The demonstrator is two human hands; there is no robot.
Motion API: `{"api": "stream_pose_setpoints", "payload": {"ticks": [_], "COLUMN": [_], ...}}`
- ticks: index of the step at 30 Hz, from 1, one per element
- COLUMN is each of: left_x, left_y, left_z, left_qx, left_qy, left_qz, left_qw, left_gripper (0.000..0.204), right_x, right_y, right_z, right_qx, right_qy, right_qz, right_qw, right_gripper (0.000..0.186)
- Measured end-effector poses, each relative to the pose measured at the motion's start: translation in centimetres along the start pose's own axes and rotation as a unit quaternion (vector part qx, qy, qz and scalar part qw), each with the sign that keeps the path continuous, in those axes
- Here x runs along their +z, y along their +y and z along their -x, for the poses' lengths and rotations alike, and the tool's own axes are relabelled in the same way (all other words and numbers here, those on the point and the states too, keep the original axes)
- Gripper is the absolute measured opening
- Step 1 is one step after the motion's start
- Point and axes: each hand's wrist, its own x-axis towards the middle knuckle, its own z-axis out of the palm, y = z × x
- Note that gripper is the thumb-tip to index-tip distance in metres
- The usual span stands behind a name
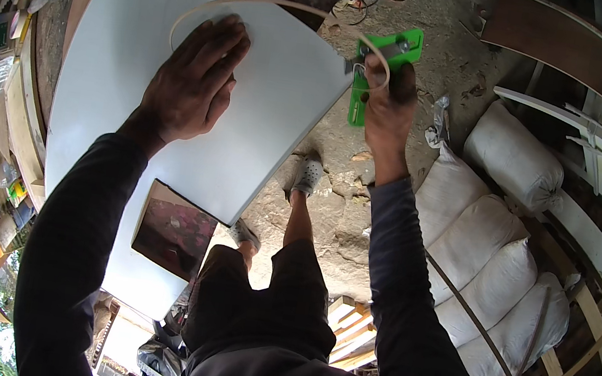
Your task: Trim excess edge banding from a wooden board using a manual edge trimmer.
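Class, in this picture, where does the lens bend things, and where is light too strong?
Head view: the white panel has bowed-looking edges, and the corners go black; same head view: glare bleaches the lower left and some of the floor.

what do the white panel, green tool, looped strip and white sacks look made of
White panel: probably laminated board, satiny, from its soft sheen and crisp edges.
Green tool: likely smooth plastic with metal parts, from its bright body and grey centre.
Looped strip: perhaps smooth plastic, given its thin curve.
White sacks: possibly woven plastic, matte, from creases.
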Motion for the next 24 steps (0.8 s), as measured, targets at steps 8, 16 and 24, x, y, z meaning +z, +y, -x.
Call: {"api": "stream_pose_setpoints", "payload": {"ticks": [8, 16, 24], "left_x": [0.1, -0.5, -0.3], "left_y": [0.0, 0.2, -0.1], "left_z": [-0.3, -0.7, -0.5], "left_qx": [0.058, 0.066, 0.068], "left_qy": [-0.052, -0.038, -0.029], "left_qz": [0.109, 0.068, 0.065], "left_qw": [0.991, 0.995, 0.995], "left_gripper": [0.052, 0.047, 0.047], "right_x": [-0.7, 0.2, 1.0], "right_y": [0.6, 1.5, 1.4], "right_z": [-1.8, 0.2, 2.4], "right_qx": [0.022, -0.016, 0.025], "right_qy": [-0.074, 0.02, 0.068], "right_qz": [-0.105, -0.13, -0.148], "right_qw": [0.991, 0.991, 0.986], "right_gripper": [0.036, 0.036, 0.039]}}
